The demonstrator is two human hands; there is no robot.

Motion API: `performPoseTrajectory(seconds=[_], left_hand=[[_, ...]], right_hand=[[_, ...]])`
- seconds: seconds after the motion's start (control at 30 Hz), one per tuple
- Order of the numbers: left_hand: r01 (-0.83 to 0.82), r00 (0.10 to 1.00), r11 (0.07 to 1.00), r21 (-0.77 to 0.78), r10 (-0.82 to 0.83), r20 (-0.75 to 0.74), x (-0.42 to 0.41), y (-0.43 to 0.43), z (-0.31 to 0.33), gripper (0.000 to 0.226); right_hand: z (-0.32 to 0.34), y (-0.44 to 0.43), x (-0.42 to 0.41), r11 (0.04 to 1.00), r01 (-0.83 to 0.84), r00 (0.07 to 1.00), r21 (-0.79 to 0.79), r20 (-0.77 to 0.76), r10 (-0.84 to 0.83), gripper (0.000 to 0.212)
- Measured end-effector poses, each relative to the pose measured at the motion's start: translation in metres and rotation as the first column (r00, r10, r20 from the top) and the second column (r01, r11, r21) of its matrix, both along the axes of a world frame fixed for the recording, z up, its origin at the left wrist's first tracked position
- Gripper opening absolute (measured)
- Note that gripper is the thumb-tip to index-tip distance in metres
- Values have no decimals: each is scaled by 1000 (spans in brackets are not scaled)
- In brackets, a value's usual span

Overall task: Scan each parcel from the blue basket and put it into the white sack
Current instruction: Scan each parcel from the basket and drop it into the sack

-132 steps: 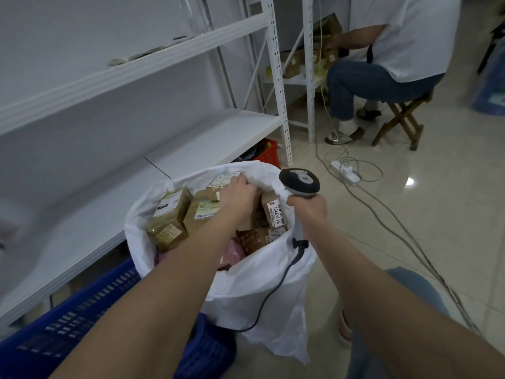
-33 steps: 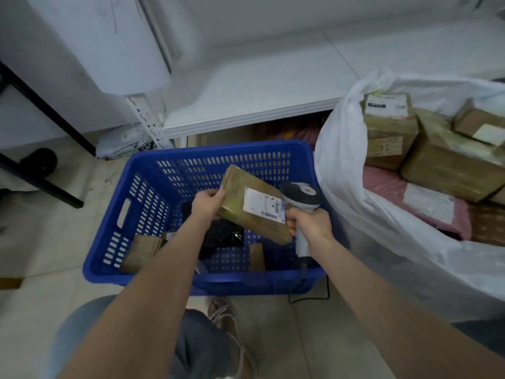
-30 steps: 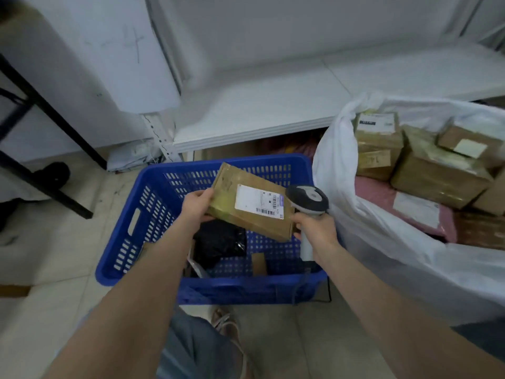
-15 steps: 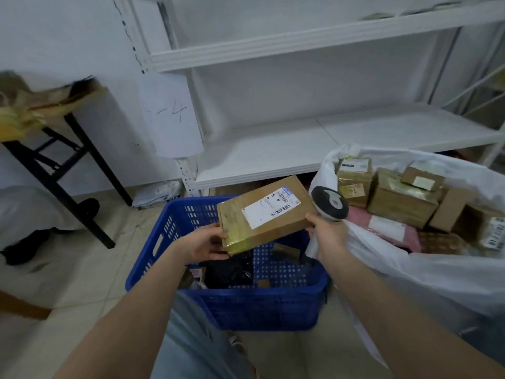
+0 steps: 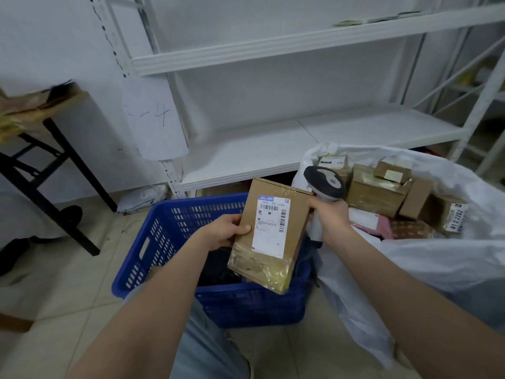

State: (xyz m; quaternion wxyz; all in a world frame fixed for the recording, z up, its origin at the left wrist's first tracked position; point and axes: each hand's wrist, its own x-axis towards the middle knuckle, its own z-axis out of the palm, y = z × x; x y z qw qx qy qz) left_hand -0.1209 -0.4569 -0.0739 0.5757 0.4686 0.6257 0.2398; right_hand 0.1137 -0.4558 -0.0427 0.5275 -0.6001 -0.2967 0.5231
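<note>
The left hand (image 5: 224, 233) grips the flat brown cardboard parcel (image 5: 270, 233), label up, above the blue perforated plastic basket (image 5: 169, 242). The right hand (image 5: 330, 220) clasps the grey handheld scanner (image 5: 325, 183) just beside the parcel. The white plastic sack (image 5: 437, 255) holds several taped boxes (image 5: 377, 192). Dark items (image 5: 218, 269) lie in the basket, judged unscanned.

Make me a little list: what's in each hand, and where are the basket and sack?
Left hand: grips brown cardboard parcel with white label
Right hand: holds grey handheld barcode scanner beside the parcel
Blue plastic basket: on tiled floor, under the parcel
White sack: right of the basket, holding taped brown boxes
</note>
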Motion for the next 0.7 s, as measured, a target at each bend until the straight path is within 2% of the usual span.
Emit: performPoseTrajectory(seconds=[0.07, 0.13, 0.17, 0.27, 0.37, 0.7], left_hand=[[-57, 998, 998, 28, 56, 10, 0, -3, -4, 36], [-177, 984, 983, 43, 175, 35, 0, -5, -6, 37], [-237, 971, 970, 47, 235, 50, 0, -6, -8, 38], [-351, 935, 935, 46, 347, 76, 3, -8, -13, 38], [-392, 919, 918, 54, 389, 58, 9, -11, -18, 37], [-437, 899, 898, 58, 438, 3, 21, -16, -23, 39]], right_hand=[[5, -4, 2, 1000, -16, 998, 18, 64, 15, 19], [7, -15, 1, 999, -48, 990, 20, 131, 45, 7], [7, -22, -1, 997, -78, 985, 22, 153, 74, 12], [0, -44, -7, 978, -210, 968, 4, 143, 207, 6], [-9, -62, -17, 963, -267, 945, -29, 187, 267, 0], [-14, -89, -30, 957, -281, 915, -78, 279, 291, 8]])
